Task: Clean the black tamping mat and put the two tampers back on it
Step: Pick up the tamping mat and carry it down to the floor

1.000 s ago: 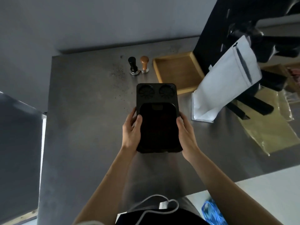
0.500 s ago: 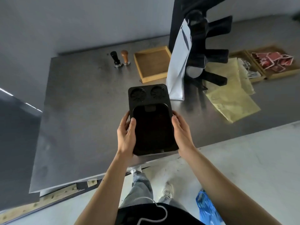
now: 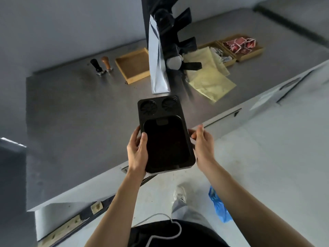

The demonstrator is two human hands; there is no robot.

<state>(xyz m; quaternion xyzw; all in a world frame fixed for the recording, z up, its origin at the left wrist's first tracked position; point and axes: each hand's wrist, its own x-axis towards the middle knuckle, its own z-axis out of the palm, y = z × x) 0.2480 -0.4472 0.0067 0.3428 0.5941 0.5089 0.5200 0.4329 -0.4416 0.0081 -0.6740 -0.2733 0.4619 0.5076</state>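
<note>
I hold the black tamping mat in the air over the front edge of the steel counter. It has two round tamper recesses at its far end and one large dark recess near me. My left hand grips its left edge, thumb on top. My right hand holds the right edge, index finger raised. Two tampers stand side by side at the back of the counter: a black-handled tamper and a wooden-handled tamper.
A shallow wooden tray sits right of the tampers. A white bag leans on a black machine. Yellow cloths and a wooden box of packets lie further right. A blue bag lies on the floor.
I have stepped back from the counter, carrying the mat off the surface and toward its front edge. My right index finger has lifted off the mat.
</note>
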